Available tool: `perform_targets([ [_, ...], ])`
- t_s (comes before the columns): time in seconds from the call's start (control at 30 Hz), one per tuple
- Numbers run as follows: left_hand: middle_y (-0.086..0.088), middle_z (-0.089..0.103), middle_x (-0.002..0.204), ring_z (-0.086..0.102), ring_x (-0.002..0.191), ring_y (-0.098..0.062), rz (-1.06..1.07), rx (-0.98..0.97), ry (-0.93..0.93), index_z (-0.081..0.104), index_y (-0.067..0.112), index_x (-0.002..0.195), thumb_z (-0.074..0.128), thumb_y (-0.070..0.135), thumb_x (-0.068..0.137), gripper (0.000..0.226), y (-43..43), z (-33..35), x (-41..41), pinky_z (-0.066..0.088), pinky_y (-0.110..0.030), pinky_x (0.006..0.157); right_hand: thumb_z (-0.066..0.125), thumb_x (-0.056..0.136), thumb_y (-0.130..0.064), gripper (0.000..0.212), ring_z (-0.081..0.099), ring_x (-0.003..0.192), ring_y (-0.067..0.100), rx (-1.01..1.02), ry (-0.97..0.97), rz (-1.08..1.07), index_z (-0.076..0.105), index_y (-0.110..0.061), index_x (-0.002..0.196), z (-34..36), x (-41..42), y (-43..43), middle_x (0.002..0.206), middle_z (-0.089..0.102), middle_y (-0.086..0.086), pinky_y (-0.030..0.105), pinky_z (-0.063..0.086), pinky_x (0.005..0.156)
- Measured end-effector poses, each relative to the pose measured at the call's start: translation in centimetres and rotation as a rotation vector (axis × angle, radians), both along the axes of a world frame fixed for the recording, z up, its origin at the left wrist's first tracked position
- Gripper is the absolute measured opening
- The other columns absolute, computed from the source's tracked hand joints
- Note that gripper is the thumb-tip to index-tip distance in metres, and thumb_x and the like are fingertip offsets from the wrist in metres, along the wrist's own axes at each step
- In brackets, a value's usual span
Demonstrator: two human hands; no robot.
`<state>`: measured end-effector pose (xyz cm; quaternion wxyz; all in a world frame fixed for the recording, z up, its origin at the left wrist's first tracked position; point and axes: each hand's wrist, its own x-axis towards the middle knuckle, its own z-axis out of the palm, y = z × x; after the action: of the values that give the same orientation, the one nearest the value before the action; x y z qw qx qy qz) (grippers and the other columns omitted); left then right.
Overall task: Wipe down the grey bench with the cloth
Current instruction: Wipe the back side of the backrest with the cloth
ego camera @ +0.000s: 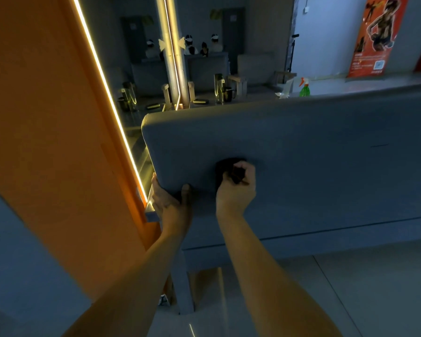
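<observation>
The grey bench (pixel 326 152) fills the middle and right of the head view, its padded backrest facing me and the seat below it. My right hand (pixel 237 188) grips a dark bunched cloth (pixel 226 167) and holds it against the lower left part of the backrest. My left hand (pixel 170 200) holds the backrest's lower left corner, thumb on the front face and fingers wrapped round the side edge.
An orange panel (pixel 58 142) with a lit strip stands close on the left of the bench. Behind the backrest a counter carries a green spray bottle (pixel 304 88), a dark mug (pixel 228 94) and glassware. Pale floor (pixel 350 288) lies below the seat.
</observation>
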<state>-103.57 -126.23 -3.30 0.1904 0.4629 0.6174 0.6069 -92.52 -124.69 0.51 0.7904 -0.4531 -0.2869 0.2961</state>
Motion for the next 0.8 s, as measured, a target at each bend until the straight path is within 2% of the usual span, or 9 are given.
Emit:
perform_targets([
  [0.07, -0.005, 0.022, 0.161, 0.020, 0.147, -0.031, 0.013, -0.007, -0.006, 0.006, 0.038, 0.157, 0.067, 0.039, 0.094, 0.088, 0.0, 0.2, 0.0, 0.025, -0.057, 0.119, 0.055, 0.084, 0.019, 0.038, 0.059, 0.091, 0.013, -0.032, 0.038, 0.071, 0.064, -0.017, 0.089, -0.5, -0.8, -0.4, 0.092, 0.063, -0.007, 0.032, 0.058, 0.082],
  [0.17, -0.005, 0.021, 0.161, 0.020, 0.147, -0.032, -0.012, -0.049, -0.024, 0.004, 0.042, 0.156, 0.066, 0.042, 0.094, 0.088, -0.6, 0.5, -0.1, 0.027, -0.061, 0.117, 0.060, 0.085, 0.017, 0.041, 0.061, 0.093, 0.015, -0.057, -0.010, 0.137, 0.063, -0.024, 0.086, -0.4, -0.1, -2.0, 0.093, 0.064, -0.007, 0.023, 0.057, 0.079],
  [0.33, 0.000, 0.024, 0.160, 0.024, 0.146, -0.032, -0.057, -0.019, -0.042, 0.002, 0.060, 0.146, 0.060, 0.067, 0.079, 0.089, -1.2, 0.6, -0.3, 0.030, -0.064, 0.114, 0.067, 0.086, 0.004, 0.035, 0.064, 0.093, 0.016, 0.072, -0.065, 0.024, 0.060, -0.030, 0.091, 2.9, 3.4, -2.4, 0.095, 0.065, -0.008, 0.028, 0.056, 0.077],
  [0.47, 0.000, 0.026, 0.158, 0.026, 0.146, -0.033, -0.032, -0.001, -0.049, 0.004, 0.063, 0.145, 0.061, 0.061, 0.080, 0.087, -0.8, 0.4, -0.1, 0.033, -0.066, 0.112, 0.067, 0.085, 0.008, 0.036, 0.061, 0.089, -0.002, 0.060, -0.084, 0.010, 0.060, -0.026, 0.095, 2.0, 1.1, -1.5, 0.095, 0.064, -0.014, 0.016, 0.052, 0.074],
  [0.57, -0.003, 0.023, 0.160, 0.023, 0.146, -0.035, -0.026, -0.048, -0.032, -0.001, 0.060, 0.145, 0.059, 0.062, 0.081, 0.088, -0.3, 0.3, 0.0, 0.031, -0.065, 0.113, 0.060, 0.084, 0.016, 0.035, 0.059, 0.082, -0.005, 0.003, -0.033, 0.052, 0.061, -0.018, 0.094, 0.3, -1.1, -0.6, 0.089, 0.062, -0.013, 0.018, 0.052, 0.074],
  [0.63, -0.003, 0.023, 0.160, 0.023, 0.147, -0.035, -0.023, -0.047, -0.035, -0.002, 0.058, 0.146, 0.060, 0.059, 0.084, 0.088, -0.3, 0.5, 0.0, 0.030, -0.064, 0.114, 0.059, 0.084, 0.015, 0.034, 0.060, 0.083, 0.001, -0.042, -0.020, 0.066, 0.062, -0.017, 0.093, 0.3, -1.2, -0.1, 0.089, 0.063, -0.010, 0.019, 0.053, 0.074],
  [0.7, -0.003, 0.023, 0.161, 0.019, 0.148, -0.035, 0.003, -0.084, -0.024, 0.000, 0.049, 0.152, 0.060, 0.050, 0.091, 0.086, -0.5, 1.0, 0.4, 0.024, -0.060, 0.118, 0.060, 0.085, 0.012, 0.031, 0.063, 0.087, 0.012, -0.129, -0.020, 0.097, 0.062, -0.019, 0.089, -0.5, -1.2, -0.6, 0.090, 0.065, -0.006, 0.020, 0.054, 0.074],
  [0.8, -0.006, 0.020, 0.164, 0.015, 0.150, -0.034, 0.028, -0.178, -0.034, -0.002, 0.038, 0.157, 0.057, 0.046, 0.097, 0.085, -1.2, 1.4, 1.0, 0.018, -0.056, 0.121, 0.060, 0.087, 0.010, 0.031, 0.063, 0.085, 0.017, -0.197, -0.030, 0.168, 0.062, -0.021, 0.085, -2.4, -1.4, -2.7, 0.089, 0.066, -0.001, 0.024, 0.054, 0.071],
])
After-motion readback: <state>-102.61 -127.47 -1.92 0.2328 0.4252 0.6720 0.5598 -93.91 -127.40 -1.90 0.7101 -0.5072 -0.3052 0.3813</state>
